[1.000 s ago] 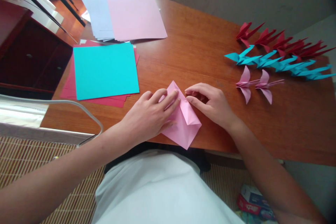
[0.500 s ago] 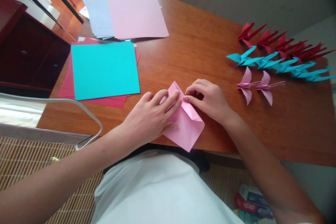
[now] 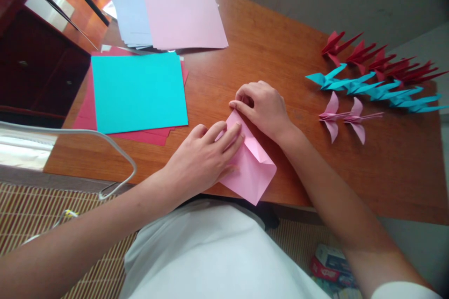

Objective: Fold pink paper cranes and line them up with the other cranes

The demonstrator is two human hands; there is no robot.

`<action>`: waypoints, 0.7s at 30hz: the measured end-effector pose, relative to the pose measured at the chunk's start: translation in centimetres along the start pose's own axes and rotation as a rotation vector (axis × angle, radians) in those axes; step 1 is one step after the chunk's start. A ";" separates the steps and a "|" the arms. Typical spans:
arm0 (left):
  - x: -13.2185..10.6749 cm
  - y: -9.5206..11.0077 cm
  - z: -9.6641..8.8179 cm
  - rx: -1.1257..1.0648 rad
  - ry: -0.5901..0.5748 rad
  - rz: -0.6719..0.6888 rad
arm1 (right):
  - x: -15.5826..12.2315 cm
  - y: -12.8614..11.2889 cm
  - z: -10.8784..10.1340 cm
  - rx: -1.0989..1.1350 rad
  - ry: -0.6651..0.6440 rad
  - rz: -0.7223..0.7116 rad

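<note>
A partly folded sheet of pink origami paper [image 3: 253, 175] lies at the table's near edge, in front of my body. One of its points faces away from me, and a folded flap stands slightly raised along the right side. My left hand [image 3: 203, 156] rests on its left part, fingers extended and pressing the paper down. At the far corner, my right hand [image 3: 264, 110] has thumb and index finger pinched together on the tip. The left fingers hide part of the folds.
Turquoise sheets [image 3: 140, 93] lie over red sheets [image 3: 84, 112] on the left. Behind them are pale pink [image 3: 185, 18] and light blue sheets [image 3: 131, 14]. Rows of red [image 3: 361, 53], turquoise [image 3: 365, 83] and pink paper cranes [image 3: 329, 117] stand at right. A white cable [image 3: 115, 147] loops at lower left.
My right hand has moved away from me and left, from the raised flap's upper end to the paper's far corner. The left hand stays on the paper.
</note>
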State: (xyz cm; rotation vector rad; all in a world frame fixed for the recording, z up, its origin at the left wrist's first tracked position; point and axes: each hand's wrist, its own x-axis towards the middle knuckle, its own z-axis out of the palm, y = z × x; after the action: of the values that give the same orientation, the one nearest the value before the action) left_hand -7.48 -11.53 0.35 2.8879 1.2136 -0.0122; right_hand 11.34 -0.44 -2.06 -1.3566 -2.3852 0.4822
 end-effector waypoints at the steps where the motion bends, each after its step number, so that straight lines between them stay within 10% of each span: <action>1: 0.0 0.0 0.0 0.001 -0.001 -0.001 | 0.2 0.1 0.1 0.000 0.003 -0.001; 21: -0.2 0.0 0.0 -0.053 0.004 -0.024 | -4.5 1.4 -1.7 0.091 0.027 -0.033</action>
State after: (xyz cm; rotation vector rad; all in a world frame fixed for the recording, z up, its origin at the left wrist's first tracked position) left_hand -7.61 -11.70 0.30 2.8290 1.2301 0.0254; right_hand 15.31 -3.43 -1.79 -1.2745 -2.3311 0.5526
